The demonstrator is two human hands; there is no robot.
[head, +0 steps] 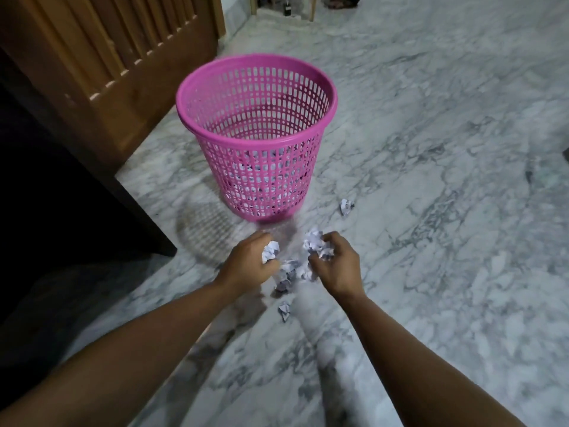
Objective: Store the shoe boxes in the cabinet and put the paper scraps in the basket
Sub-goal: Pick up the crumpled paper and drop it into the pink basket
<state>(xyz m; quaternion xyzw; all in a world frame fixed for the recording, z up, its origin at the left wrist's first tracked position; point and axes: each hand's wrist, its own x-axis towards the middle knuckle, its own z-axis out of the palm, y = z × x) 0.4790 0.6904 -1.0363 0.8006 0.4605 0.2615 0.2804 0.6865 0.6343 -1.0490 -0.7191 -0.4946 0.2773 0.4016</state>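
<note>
The paper scraps are the business here: a small heap of crumpled white balls (291, 271) lies on the marble floor (431, 211) just in front of the pink basket (257, 97), between the two hands. The left hand (249, 263) has its fingers curled round one crumpled ball (270, 251); the right hand (335, 266) grips a larger wad (315, 246), fingers bent close over it. Both hands sit low, at or just above the floor, near the foot of the basket and short of its rim.

Two more scraps lie apart from the heap: one (346, 206) on the floor to the right of the basket's base, another (284, 311) nearer the person, between the forearms. Through the mesh of the basket some white paper already shows at the bottom.

The step in hand looks to be the gathering of scraps, with the shoe-box part of the task out of sight; no boxes show in this view. A wooden cabinet door (117, 57) stands to the left, behind the basket, and dark furniture (46, 180) fills the left edge.

The next move would call for lifting both handfuls up and over the rim, which stands well above the hands, then letting go inside; the loose strays would need a further pass
</note>
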